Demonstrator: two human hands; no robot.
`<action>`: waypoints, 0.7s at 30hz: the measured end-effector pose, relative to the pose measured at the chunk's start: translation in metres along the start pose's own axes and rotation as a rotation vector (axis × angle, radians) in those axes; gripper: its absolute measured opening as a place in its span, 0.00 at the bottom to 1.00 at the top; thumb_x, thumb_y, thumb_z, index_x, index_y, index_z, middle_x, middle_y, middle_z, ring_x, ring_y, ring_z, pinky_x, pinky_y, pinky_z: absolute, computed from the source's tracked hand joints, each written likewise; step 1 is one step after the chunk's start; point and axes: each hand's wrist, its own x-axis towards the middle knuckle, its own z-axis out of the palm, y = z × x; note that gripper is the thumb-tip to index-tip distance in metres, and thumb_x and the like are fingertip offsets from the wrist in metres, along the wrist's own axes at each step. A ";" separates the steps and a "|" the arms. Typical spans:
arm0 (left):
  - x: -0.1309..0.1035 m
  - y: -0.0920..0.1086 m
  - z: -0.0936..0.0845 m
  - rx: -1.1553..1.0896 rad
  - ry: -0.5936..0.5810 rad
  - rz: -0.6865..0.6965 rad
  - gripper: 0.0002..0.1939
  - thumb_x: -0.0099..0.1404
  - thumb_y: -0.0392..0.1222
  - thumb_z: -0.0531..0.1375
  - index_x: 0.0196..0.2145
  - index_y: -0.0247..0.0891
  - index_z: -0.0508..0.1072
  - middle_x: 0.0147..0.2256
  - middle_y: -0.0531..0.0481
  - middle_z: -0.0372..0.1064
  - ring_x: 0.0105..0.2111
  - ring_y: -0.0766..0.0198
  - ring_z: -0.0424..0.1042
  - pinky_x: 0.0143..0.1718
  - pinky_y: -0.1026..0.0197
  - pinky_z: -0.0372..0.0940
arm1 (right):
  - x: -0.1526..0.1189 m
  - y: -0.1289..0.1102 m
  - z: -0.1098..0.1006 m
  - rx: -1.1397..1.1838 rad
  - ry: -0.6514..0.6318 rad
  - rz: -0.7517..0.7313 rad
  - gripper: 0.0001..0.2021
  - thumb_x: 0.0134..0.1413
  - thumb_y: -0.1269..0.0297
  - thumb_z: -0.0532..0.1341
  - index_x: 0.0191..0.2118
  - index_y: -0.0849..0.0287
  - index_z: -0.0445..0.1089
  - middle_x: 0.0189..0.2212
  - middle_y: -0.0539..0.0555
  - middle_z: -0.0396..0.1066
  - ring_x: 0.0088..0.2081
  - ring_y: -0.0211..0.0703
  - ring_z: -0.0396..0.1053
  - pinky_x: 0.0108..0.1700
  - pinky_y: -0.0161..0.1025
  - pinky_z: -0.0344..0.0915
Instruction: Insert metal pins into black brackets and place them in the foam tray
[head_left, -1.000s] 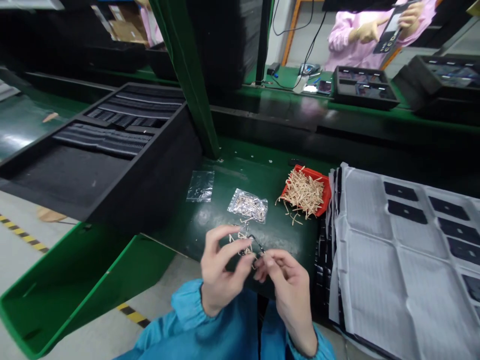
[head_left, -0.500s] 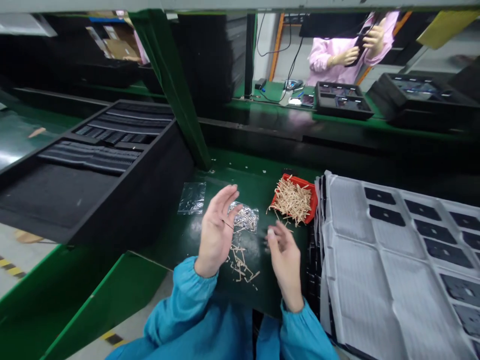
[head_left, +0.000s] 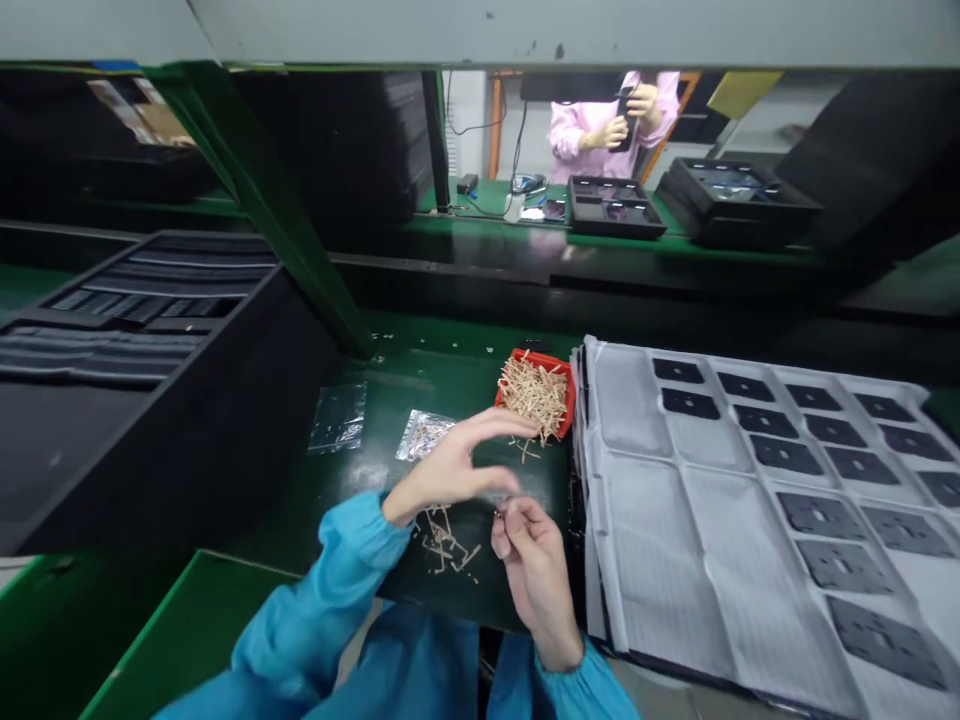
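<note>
My left hand (head_left: 463, 458) reaches across from the left, its thumb and fingers spread wide apart with nothing visible between them. Just below its fingertips my right hand (head_left: 531, 545) is closed in a pinch; a tiny dark bit shows at the fingertips, too small to name. Behind the left hand, a red tray (head_left: 571, 400) holds a heap of thin tan strips (head_left: 536, 390). A clear plastic bag with small shiny pieces (head_left: 424, 435) lies partly behind my left wrist. Loose tan strips (head_left: 444, 545) are scattered on the green tabletop under that wrist.
A flat clear bag (head_left: 337, 418) lies further left. At the right, stacked white-lined trays (head_left: 667, 520) carry rows of flat black plates (head_left: 817, 515). A big black bin (head_left: 187, 430) stands left, beside a green post (head_left: 262, 200). Across the bench a person in pink (head_left: 574, 130) holds a dark object.
My left hand has swung right and tipped over toward my right hand, which has moved lower and closed into a pinch. The thin dark thing at my left hand no longer shows. The view has shifted.
</note>
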 end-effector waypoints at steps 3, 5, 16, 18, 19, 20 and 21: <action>0.107 0.001 0.039 0.192 -0.168 0.101 0.06 0.64 0.41 0.71 0.37 0.38 0.80 0.44 0.44 0.77 0.52 0.48 0.74 0.60 0.43 0.64 | 0.005 0.016 -0.011 -0.025 0.046 -0.029 0.22 0.50 0.47 0.75 0.43 0.59 0.74 0.26 0.47 0.71 0.24 0.31 0.63 0.28 0.30 0.60; 0.173 -0.004 0.079 0.259 -0.171 0.069 0.12 0.57 0.37 0.76 0.29 0.35 0.76 0.44 0.38 0.75 0.57 0.36 0.69 0.60 0.33 0.59 | 0.005 0.023 -0.015 -0.057 0.028 -0.044 0.23 0.51 0.48 0.75 0.44 0.59 0.74 0.26 0.47 0.73 0.25 0.32 0.65 0.30 0.30 0.62; 0.211 -0.017 0.153 0.282 -0.083 -0.056 0.13 0.55 0.23 0.72 0.30 0.34 0.73 0.36 0.43 0.73 0.50 0.38 0.74 0.54 0.40 0.65 | 0.006 0.032 -0.022 -0.232 -0.093 -0.149 0.20 0.54 0.46 0.71 0.42 0.59 0.75 0.28 0.51 0.76 0.27 0.39 0.72 0.30 0.34 0.68; 0.201 -0.006 0.135 0.214 -0.050 -0.083 0.08 0.63 0.27 0.67 0.36 0.35 0.73 0.31 0.50 0.72 0.38 0.53 0.79 0.44 0.53 0.70 | 0.000 0.029 -0.021 -0.291 -0.119 -0.168 0.19 0.56 0.47 0.70 0.41 0.59 0.75 0.27 0.51 0.76 0.28 0.40 0.73 0.30 0.34 0.68; 0.193 -0.001 0.121 0.180 -0.026 -0.105 0.05 0.67 0.29 0.65 0.38 0.35 0.73 0.28 0.53 0.70 0.31 0.59 0.78 0.38 0.58 0.69 | -0.006 0.027 -0.021 -0.323 -0.133 -0.180 0.16 0.57 0.49 0.69 0.41 0.58 0.76 0.26 0.50 0.76 0.28 0.40 0.74 0.31 0.34 0.68; 0.181 0.003 0.102 0.150 0.003 -0.135 0.03 0.69 0.31 0.63 0.40 0.36 0.73 0.26 0.56 0.69 0.26 0.64 0.75 0.33 0.62 0.68 | -0.013 0.024 -0.021 -0.355 -0.148 -0.197 0.14 0.59 0.52 0.69 0.41 0.58 0.77 0.26 0.50 0.76 0.28 0.39 0.74 0.32 0.34 0.69; 0.165 0.005 0.082 0.126 0.037 -0.175 0.02 0.70 0.33 0.62 0.41 0.36 0.72 0.24 0.58 0.67 0.22 0.67 0.73 0.29 0.65 0.66 | -0.022 0.020 -0.021 -0.381 -0.161 -0.215 0.11 0.60 0.56 0.69 0.42 0.58 0.77 0.26 0.50 0.76 0.29 0.39 0.74 0.35 0.34 0.69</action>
